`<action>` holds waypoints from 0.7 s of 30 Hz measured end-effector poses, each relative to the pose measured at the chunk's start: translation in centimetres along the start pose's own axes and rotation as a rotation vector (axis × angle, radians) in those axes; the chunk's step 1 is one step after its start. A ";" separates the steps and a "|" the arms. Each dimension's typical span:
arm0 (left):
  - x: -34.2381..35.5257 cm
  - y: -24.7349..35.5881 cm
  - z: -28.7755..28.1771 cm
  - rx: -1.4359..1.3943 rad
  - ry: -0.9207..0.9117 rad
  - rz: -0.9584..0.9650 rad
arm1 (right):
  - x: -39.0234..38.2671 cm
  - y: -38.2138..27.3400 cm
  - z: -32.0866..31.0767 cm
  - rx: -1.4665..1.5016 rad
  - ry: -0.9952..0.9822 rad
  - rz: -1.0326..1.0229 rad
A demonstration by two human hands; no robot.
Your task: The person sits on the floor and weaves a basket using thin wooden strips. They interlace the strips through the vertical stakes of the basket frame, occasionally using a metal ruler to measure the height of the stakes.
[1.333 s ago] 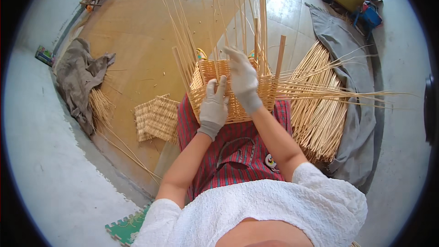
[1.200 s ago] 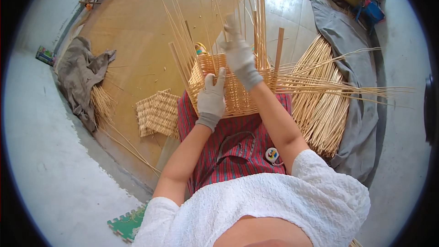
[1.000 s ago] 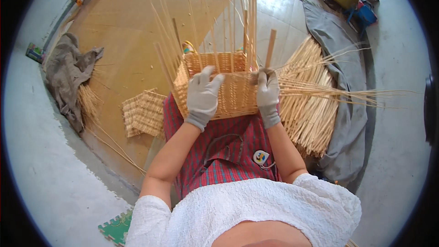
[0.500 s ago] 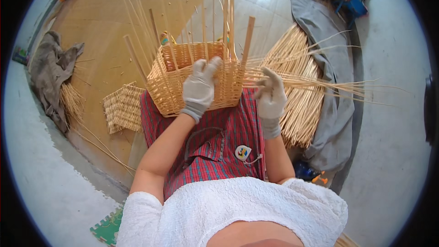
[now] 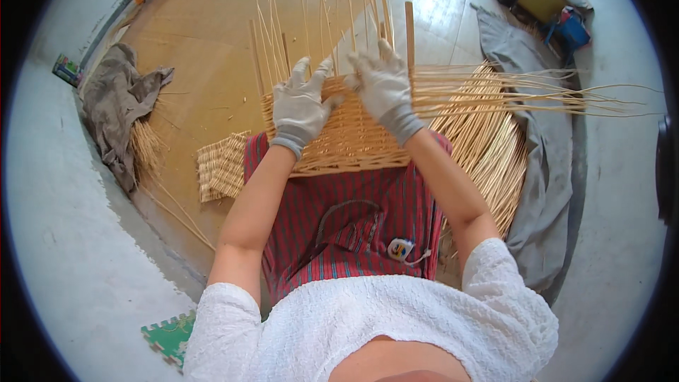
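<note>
A half-woven wicker basket (image 5: 353, 147) rests on my lap over the red striped cloth (image 5: 339, 226), one long wall facing me. Flat wooden stakes (image 5: 410, 35) and long thin canes (image 5: 322, 14) rise from it. Both hands wear pale gloves. My left hand (image 5: 304, 102) lies against the upper left of the wall, fingers spread toward the rim. On the upper right, my right hand (image 5: 385, 85) touches the wall and rim, fingers apart and slightly blurred. Beside it, loose weaving strands (image 5: 509, 95) run out to the right. The basket's inside is mostly hidden.
A large bundle of cut canes (image 5: 488, 163) lies right on a grey cloth (image 5: 548, 191). Small woven panels (image 5: 223, 166) sit left on the floor. Farther left is another grey cloth (image 5: 117, 110) over canes. A white round tape measure (image 5: 400, 249) lies on my lap.
The basket has turned, so a long wall now faces me squarely. My right hand has moved from the strands at right up onto the basket's rim. My left hand remains on the wall.
</note>
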State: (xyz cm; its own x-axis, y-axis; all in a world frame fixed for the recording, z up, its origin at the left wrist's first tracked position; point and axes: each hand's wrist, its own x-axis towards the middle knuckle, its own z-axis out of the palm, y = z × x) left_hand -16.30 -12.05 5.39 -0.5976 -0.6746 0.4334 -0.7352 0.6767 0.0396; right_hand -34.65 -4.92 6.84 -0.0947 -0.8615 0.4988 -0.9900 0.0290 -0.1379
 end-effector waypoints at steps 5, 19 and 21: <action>-0.7 1.0 -0.9 -0.032 -0.082 -0.023 | -2.3 -1.6 2.2 -0.131 -0.056 0.118; -2.0 -0.2 0.3 -0.178 0.033 0.027 | -2.7 -2.1 2.4 0.025 0.224 0.089; -2.3 0.5 -0.7 -0.255 0.181 0.069 | -3.9 -2.3 1.3 0.084 0.201 0.143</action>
State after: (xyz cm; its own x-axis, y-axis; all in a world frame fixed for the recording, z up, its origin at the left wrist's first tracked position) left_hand -15.06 -9.97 5.00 -0.5600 -0.5767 0.5949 -0.5774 0.7865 0.2189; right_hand -31.89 -2.31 4.13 -0.2602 -0.7336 0.6278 -0.9538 0.0941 -0.2853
